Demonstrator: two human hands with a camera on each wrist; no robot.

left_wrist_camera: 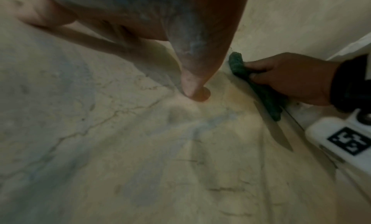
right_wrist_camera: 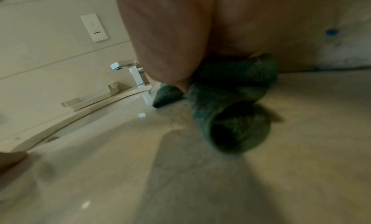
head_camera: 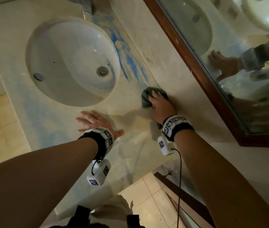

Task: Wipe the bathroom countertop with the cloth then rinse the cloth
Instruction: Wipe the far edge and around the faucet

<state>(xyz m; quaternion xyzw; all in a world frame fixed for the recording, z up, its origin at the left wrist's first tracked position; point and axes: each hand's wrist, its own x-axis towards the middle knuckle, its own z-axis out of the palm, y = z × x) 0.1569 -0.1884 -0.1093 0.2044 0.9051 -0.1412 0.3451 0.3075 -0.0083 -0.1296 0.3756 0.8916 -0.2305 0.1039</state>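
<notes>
A crumpled dark green cloth (head_camera: 147, 96) lies on the beige marble countertop (head_camera: 171, 76), to the right of the sink. My right hand (head_camera: 161, 106) grips the cloth and presses it down near the end of a blue smear (head_camera: 127, 60). In the left wrist view the right hand (left_wrist_camera: 291, 78) has fingers and thumb curled round the cloth (left_wrist_camera: 240, 67). The right wrist view shows the cloth (right_wrist_camera: 226, 109) bunched under the palm. My left hand (head_camera: 94, 120) rests flat on the countertop in front of the sink, fingers spread and holding nothing.
A white oval sink (head_camera: 71, 63) is set into the counter at the left, with a chrome faucet (head_camera: 86, 4) behind it. A wood-framed mirror (head_camera: 229, 46) runs along the right. Faint blue haze covers the counter's front part. Tiled floor lies below the counter edge.
</notes>
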